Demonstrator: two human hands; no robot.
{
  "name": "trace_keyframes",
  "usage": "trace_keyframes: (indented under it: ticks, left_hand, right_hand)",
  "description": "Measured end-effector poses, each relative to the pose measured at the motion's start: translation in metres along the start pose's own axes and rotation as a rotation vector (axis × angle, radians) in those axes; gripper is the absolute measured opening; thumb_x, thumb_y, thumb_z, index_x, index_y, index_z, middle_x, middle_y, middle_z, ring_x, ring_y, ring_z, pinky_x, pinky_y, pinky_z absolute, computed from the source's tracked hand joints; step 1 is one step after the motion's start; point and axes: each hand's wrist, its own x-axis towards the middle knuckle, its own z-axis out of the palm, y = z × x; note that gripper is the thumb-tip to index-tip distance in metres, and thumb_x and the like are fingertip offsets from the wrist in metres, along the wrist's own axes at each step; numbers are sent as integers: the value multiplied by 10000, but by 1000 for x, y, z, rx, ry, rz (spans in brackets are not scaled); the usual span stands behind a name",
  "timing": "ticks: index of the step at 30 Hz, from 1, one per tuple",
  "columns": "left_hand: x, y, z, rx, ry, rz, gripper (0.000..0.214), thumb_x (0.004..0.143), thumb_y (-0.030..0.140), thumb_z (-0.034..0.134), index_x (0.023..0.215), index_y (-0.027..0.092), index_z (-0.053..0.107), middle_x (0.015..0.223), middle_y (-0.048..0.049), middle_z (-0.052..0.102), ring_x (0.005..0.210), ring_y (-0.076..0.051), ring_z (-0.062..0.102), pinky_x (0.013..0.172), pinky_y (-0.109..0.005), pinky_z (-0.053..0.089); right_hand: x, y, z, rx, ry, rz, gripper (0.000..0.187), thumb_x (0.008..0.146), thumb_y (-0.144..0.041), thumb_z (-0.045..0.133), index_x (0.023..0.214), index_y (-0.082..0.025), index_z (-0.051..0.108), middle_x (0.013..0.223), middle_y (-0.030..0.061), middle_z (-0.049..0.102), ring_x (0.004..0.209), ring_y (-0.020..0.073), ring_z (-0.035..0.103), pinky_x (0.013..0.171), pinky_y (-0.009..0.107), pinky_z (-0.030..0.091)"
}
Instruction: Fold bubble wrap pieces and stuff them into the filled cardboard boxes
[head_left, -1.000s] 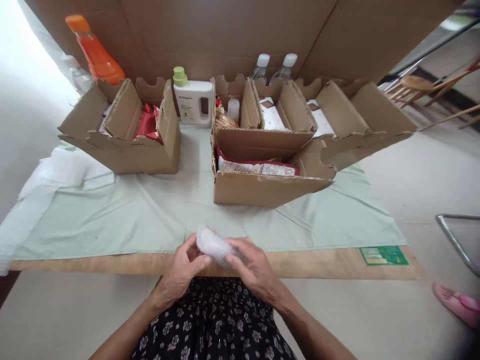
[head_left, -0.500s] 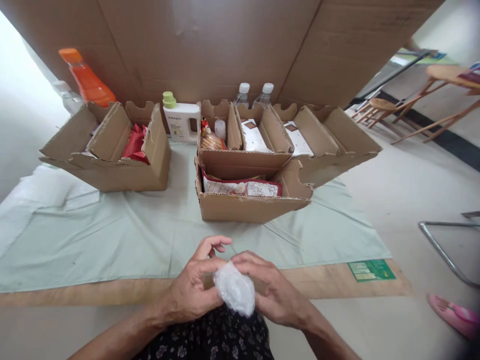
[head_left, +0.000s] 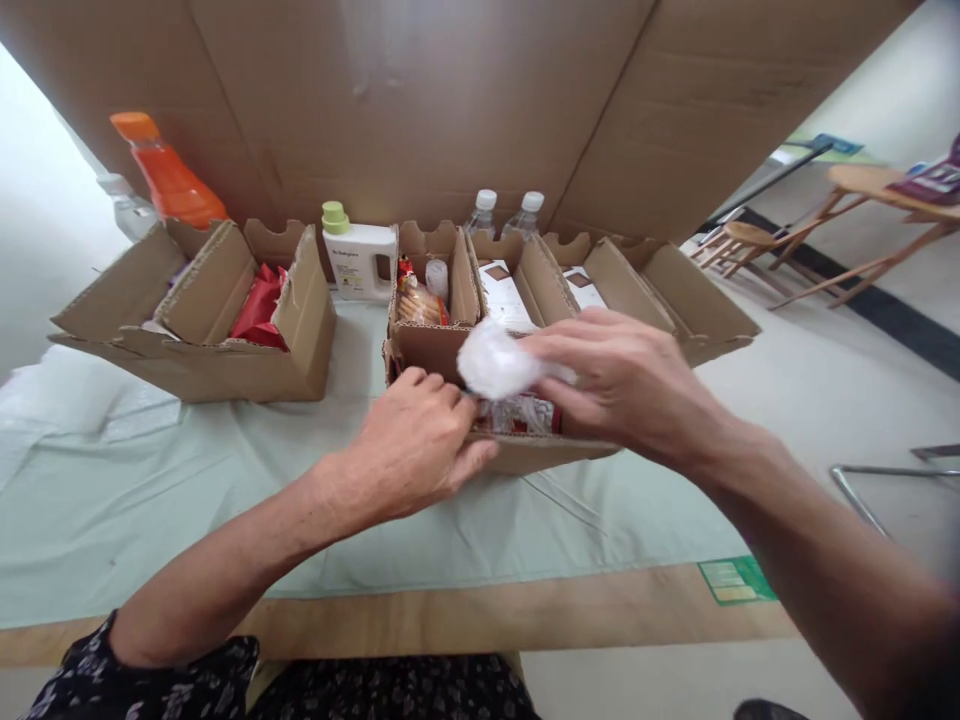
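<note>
My right hand point(head_left: 630, 385) pinches a small white bubble-wrapped bundle point(head_left: 491, 365) and holds it over the front compartment of the middle cardboard box point(head_left: 547, 455). My left hand point(head_left: 416, 440) reaches to the front edge of that box, with its fingers curled against the rim and the red-and-white packet point(head_left: 517, 415) inside. What the left fingers hold, if anything, is hidden.
A second cardboard box point(head_left: 217, 365) with a red packet point(head_left: 259, 310) stands at the left. A white jug point(head_left: 358, 258), an orange bottle point(head_left: 161, 175) and two water bottles point(head_left: 506, 212) stand at the back against a cardboard wall. A pale green cloth point(head_left: 187, 500) covers the table.
Both hands have moved forward from my lap to the middle box. The wrapped bundle went with them and is now held by the right hand alone.
</note>
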Motion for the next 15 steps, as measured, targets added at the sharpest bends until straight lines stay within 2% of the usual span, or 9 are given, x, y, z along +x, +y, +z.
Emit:
trace_keyframes:
  ticks: [2, 5, 8, 11, 13, 14, 15]
  left_hand:
    - [-5, 0, 2, -30, -21, 71, 358, 1030, 425, 537, 903, 143, 715, 871, -106, 745, 859, -279, 677, 824, -443, 482]
    - [-14, -2, 1, -63, 34, 141, 278, 998, 366, 590, 846, 160, 698, 830, -72, 727, 815, -250, 660, 788, -418, 461]
    - [-13, -5, 3, -76, 54, 162, 256, 974, 346, 616, 817, 159, 693, 810, -67, 715, 783, -245, 650, 754, -412, 464]
    - [-9, -8, 7, -42, 129, 118, 243, 976, 318, 614, 828, 147, 704, 862, -95, 728, 838, -274, 662, 787, -437, 494]
    - [-10, -9, 9, -5, 209, 61, 218, 973, 302, 621, 883, 131, 724, 984, -138, 744, 930, -306, 668, 844, -465, 514]
    - [-11, -10, 10, 10, 241, 31, 212, 968, 303, 630, 922, 124, 733, 1050, -159, 743, 974, -320, 666, 868, -478, 520]
    - [-12, -10, 11, 21, 260, 5, 215, 963, 307, 638, 962, 118, 740, 1101, -174, 736, 1006, -332, 661, 885, -489, 526]
  right_hand:
    - [20, -2, 14, -113, -214, 5, 148, 957, -216, 640, 977, -207, 786, 911, 61, 795, 830, 244, 682, 694, 345, 466]
    - [42, -9, 36, -205, -495, -17, 161, 924, -128, 635, 866, -182, 776, 860, 81, 789, 771, 242, 700, 622, 322, 390]
    - [61, -13, 57, -118, -655, -70, 172, 872, -81, 662, 767, -178, 758, 797, 83, 782, 716, 223, 711, 629, 310, 402]
    - [71, -7, 71, 8, -739, -23, 130, 823, -98, 720, 729, -179, 757, 723, 76, 765, 660, 218, 699, 622, 314, 429]
    - [66, 0, 70, 58, -759, 21, 101, 801, -94, 739, 744, -173, 767, 700, 66, 760, 630, 210, 687, 612, 312, 439]
    - [61, 3, 66, 98, -697, 50, 89, 801, -102, 744, 757, -174, 770, 689, 54, 756, 618, 199, 681, 617, 309, 451]
    - [53, 6, 60, 143, -583, 86, 75, 811, -122, 749, 774, -183, 775, 684, 37, 756, 611, 187, 678, 632, 305, 470]
